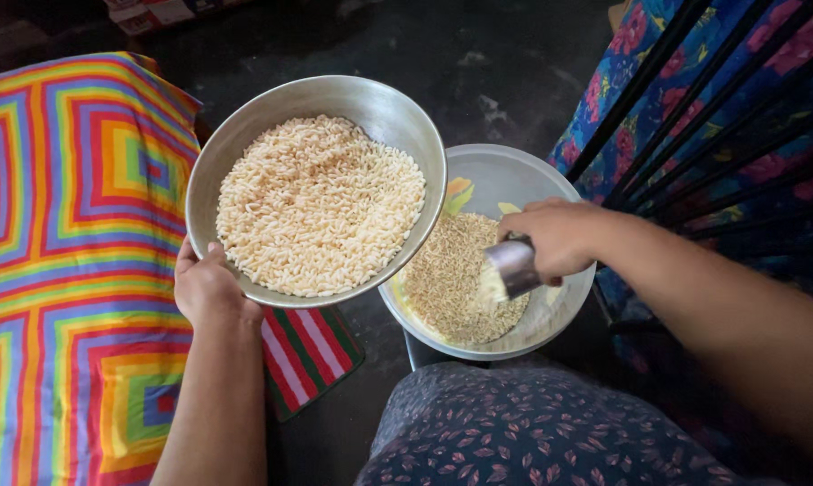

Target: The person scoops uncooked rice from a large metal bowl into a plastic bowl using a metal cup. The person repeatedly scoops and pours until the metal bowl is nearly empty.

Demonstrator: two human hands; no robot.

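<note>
Two hands I see busy: left hand [206, 286] grips rim of round steel bowl [384, 112], pale puffed rice [319, 205] heaped inside, tilted toward me; right hand [555, 236] closed round small steel cup [512, 266], mouth pointing left-down into grain [447, 279] in lower basin [514, 166].

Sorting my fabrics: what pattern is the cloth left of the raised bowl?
The cloth has concentric rainbow-coloured squares; the head view shows it.

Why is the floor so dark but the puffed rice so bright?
Head view: light falls on the puffed rice in the steel bowl the left hand holds; the floor lies in shadow; the small metal cup in the right hand looks slightly blurred.
</note>
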